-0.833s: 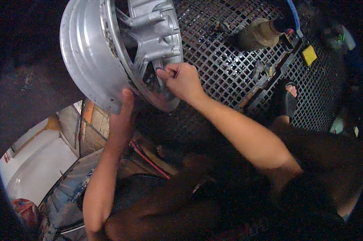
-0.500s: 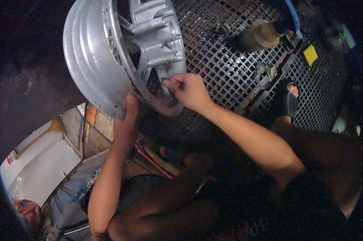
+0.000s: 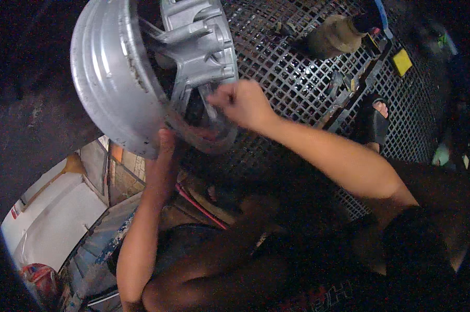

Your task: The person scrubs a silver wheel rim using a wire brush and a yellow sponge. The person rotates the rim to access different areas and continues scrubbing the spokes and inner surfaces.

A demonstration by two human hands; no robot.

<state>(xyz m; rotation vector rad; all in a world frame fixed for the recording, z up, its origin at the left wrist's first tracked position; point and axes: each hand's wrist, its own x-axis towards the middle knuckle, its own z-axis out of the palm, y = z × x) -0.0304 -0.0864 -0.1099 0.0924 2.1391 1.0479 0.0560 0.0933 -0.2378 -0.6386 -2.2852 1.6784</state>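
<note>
A silver alloy wheel rim [image 3: 107, 78] is held up on its side, tilted, with worn dark marks along its edge. My left hand [image 3: 165, 158] grips its lower edge, the thumb on the outer barrel and the other fingers hidden underneath. At the spokes on the rim's right side, my right hand [image 3: 245, 106] is closed in a pinch, its fingertips close against a spoke. Whatever sits between those fingertips is small, dark and blurred.
A dark metal grating [image 3: 276, 73] spreads below the rim. On it stand a tan cylindrical container [image 3: 339, 36] and a yellow block [image 3: 402, 63], with a blue hose [image 3: 383, 21] nearby. A sandalled foot [image 3: 379, 125] rests right; a white panel [image 3: 58, 218] lies lower left.
The rim has shifted slightly left in view. My right hand has moved a little up and left along the spoke, still pinched, while my left hand keeps its hold.
</note>
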